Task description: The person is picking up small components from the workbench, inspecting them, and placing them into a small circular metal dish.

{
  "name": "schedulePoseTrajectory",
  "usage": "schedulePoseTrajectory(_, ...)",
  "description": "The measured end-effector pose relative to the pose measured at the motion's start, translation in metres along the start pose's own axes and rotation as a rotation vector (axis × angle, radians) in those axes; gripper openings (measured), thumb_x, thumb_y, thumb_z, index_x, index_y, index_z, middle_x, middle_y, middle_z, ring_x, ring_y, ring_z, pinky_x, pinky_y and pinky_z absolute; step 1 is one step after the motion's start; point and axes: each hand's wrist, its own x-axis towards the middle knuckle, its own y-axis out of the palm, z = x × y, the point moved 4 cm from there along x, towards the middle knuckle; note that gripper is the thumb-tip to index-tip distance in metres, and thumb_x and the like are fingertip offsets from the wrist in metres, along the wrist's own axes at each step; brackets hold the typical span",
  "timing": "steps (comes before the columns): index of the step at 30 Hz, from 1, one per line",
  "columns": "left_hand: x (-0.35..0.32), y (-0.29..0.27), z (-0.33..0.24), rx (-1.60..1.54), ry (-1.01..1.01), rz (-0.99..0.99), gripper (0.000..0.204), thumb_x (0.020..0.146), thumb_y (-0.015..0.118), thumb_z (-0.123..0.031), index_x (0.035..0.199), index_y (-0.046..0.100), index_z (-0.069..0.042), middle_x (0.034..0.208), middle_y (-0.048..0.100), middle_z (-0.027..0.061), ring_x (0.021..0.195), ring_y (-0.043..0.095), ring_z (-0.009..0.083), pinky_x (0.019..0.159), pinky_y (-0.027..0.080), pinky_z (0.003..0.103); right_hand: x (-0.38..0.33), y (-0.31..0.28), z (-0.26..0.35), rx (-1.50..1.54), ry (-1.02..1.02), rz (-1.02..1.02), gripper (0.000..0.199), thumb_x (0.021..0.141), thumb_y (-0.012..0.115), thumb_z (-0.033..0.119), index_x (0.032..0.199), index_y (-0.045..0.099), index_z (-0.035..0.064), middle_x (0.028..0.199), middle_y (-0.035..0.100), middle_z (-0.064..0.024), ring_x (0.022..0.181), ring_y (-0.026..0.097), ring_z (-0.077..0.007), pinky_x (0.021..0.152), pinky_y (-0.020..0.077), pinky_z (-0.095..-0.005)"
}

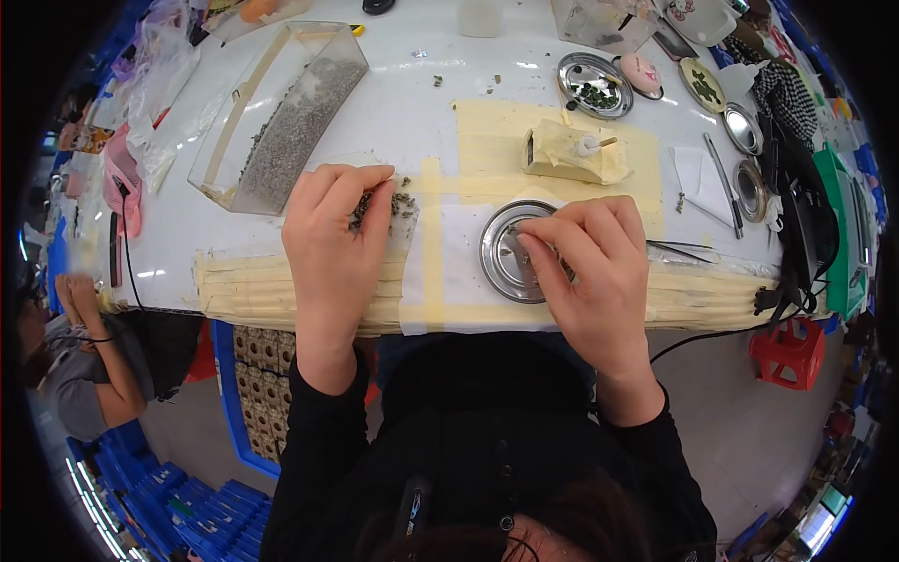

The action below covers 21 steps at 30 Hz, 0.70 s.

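My left hand [335,220] is closed in a pinch, thumb and forefinger meeting beside a small loose pile of dark grey bits [404,206] on the table. Whatever those fingertips hold is too small to make out. Over a round, shiny metal dish [496,255], my right hand [597,262] also pinches, covering the dish's right side. Its fingers hide what they grip, if anything. The dish rests on white paper [448,262] edged with yellow tape. Behind it stands a tape-wrapped block [567,161] with a small white piece and a stick on top.
A clear bin [217,155] of grey bits stands at the left. Back right sits a metal dish [568,77] with dark green pieces. Thin tweezers [682,247] lie right of my right hand. At far left, another person's hands [80,298] show. A blue crate [227,384] stands below the table.
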Motion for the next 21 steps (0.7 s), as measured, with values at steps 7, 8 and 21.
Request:
schedulePoseTrajectory(7,-0.001,0.000,-0.001,-0.027,0.008,-0.055,0.023,0.078,0.071,-0.003,0.101,0.069,-0.005,0.085,0.061,0.0081,0.079,0.055,0.0244,0.068,0.045,0.033,0.010,0.010,0.007,-0.151,-0.027,0.118,0.011,0.073,0.071,0.003,0.082,0.065,0.0058,0.079,0.056,-0.0043,0.080,0.051,-0.0249,0.070,0.0409,-0.0351)
schedulePoseTrajectory(8,-0.002,0.000,-0.002,-0.037,0.010,-0.056,0.023,0.078,0.071,-0.002,0.101,0.069,-0.005,0.085,0.062,0.0082,0.079,0.055,0.0244,0.068,0.045,0.033,0.010,0.011,0.006,-0.169,-0.032,0.126,0.011,0.073,0.071,0.002,0.082,0.065,0.0056,0.079,0.056,-0.0045,0.081,0.051,-0.0251,0.070,0.0409,-0.0352)
schedulePoseTrajectory(21,-0.031,0.031,-0.059,-1.468,-0.571,0.348,0.021,0.087,0.066,0.003,0.108,0.067,0.005,0.091,0.068,0.0076,0.070,0.054,0.0051,0.062,0.044,0.018,-0.005,0.002,0.002,1.017,0.367,0.011,0.005,0.084,0.066,0.001,0.089,0.066,0.0005,0.081,0.059,-0.0040,0.070,0.051,-0.0105,0.064,0.0407,-0.0231)
